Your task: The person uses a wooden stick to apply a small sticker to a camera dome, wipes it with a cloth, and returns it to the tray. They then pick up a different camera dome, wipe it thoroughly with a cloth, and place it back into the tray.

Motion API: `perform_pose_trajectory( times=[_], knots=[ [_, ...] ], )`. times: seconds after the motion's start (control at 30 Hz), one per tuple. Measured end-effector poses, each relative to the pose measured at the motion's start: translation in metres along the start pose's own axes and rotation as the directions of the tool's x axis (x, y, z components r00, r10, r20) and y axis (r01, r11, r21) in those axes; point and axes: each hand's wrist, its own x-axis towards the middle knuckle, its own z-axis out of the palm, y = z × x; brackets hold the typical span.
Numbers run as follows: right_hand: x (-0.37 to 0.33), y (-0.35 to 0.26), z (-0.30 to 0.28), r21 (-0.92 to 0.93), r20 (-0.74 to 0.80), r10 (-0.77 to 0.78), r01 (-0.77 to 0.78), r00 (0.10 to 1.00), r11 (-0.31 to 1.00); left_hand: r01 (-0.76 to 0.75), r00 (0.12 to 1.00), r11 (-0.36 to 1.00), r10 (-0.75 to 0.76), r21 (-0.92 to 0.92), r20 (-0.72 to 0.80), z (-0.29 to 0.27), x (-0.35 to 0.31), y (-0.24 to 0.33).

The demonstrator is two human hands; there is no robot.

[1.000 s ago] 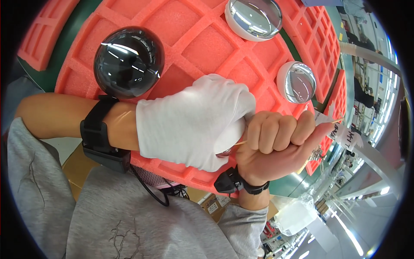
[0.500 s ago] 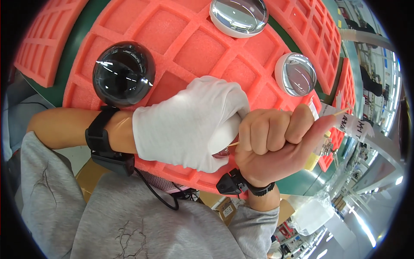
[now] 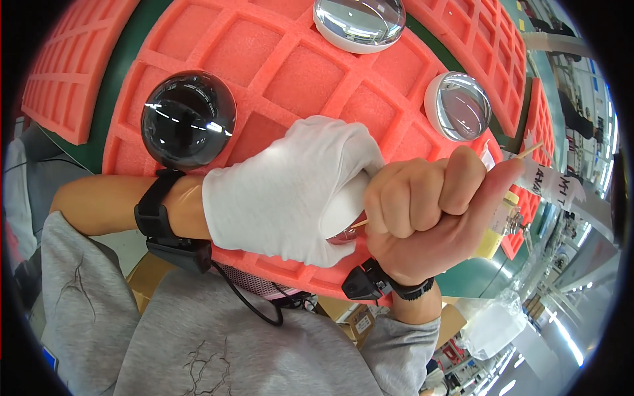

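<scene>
A glossy black glass dome (image 3: 188, 119) sits on a pink-red foam grid tray (image 3: 304, 78). The left hand (image 3: 297, 188), in a white cloth glove (image 3: 247, 201), curls around a white-sided glass lens (image 3: 346, 208) over the tray. The bare right hand (image 3: 429, 208), folded into a fist, grips a thin wooden stick (image 3: 530, 150), one end near that lens.

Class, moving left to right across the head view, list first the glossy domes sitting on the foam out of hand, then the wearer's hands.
Domes: black dome → larger clear dome → smaller clear dome. Hands: gloved left hand → bare right hand.
</scene>
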Motion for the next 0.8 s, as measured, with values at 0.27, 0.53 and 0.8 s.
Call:
perform_pose_trajectory(
  times=[0.27, 0.53, 0.8],
  knots=[
    [0.001, -0.008, 0.005, 0.147, -0.11, 0.027, -0.01, 0.994, 0.989, 0.045, 0.999, 0.999, -0.045, -0.001, -0.002, 0.0, -0.001, 0.005],
    [-0.012, -0.029, 0.026, -0.042, -0.265, 0.111, -0.127, 0.958, 0.991, 0.047, 0.999, 0.998, -0.046, -0.038, 0.023, -0.002, -0.004, 0.004],
    [-0.071, -0.031, 0.068, -0.616, -0.651, -0.106, -0.441, 0.752, 0.653, 0.027, 0.984, 0.982, 0.008, -0.189, 0.181, -0.018, -0.002, -0.013]
  ],
)
